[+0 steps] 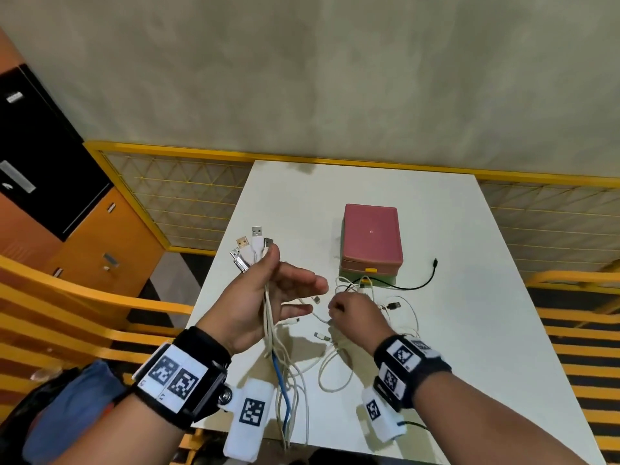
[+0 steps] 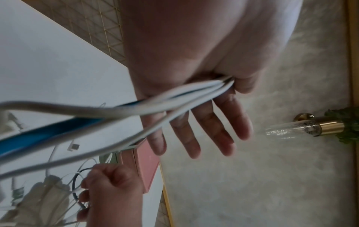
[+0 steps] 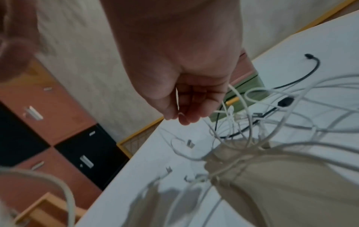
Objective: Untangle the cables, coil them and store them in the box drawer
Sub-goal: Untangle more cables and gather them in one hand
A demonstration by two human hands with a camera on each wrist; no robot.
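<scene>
My left hand is raised over the white table and pinches a bundle of white cables with one blue cable between thumb and palm. Their USB plugs fan out above the thumb, and the other fingers are stretched out. The bundle hangs down past the table's near edge. My right hand is curled low over the tangle of white cables, pinching a thin white cable. The box has a pink lid, a green base and a yellow latch; it stands shut behind the tangle.
A black cable runs from the tangle to the right of the box. A yellow mesh railing borders the table's far and left sides. Orange and black cabinets stand at the left. Yellow slats flank the table.
</scene>
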